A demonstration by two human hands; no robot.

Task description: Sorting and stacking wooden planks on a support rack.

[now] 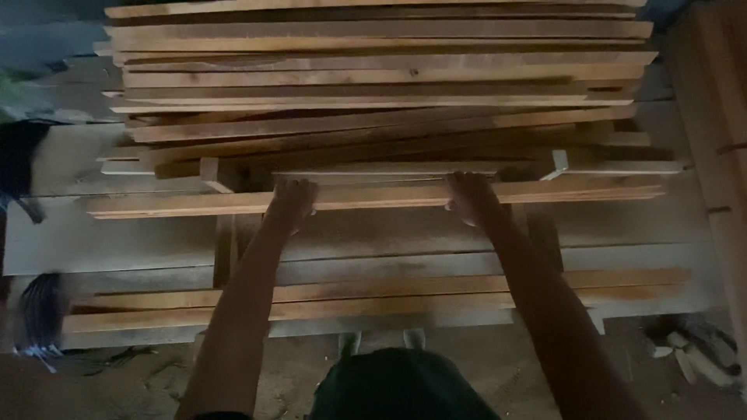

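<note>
Both my arms reach forward over a stack of long wooden planks. My left hand [292, 198] grips the near edge of a reddish-brown plank [171, 205] that lies across the front of the pile. My right hand [469, 194] holds the same plank further right. Behind it rises the stack of planks [373, 78], laid side to side in several layers. Two more thin planks [389, 295] lie lower down, nearer to me, under my forearms.
Pale grey boards [117, 237] lie flat beneath the pile. More timber stands along the right edge [720, 117]. Dirt floor with wood scraps [685, 350] shows at the bottom right. A dark object [39, 311] sits at the left.
</note>
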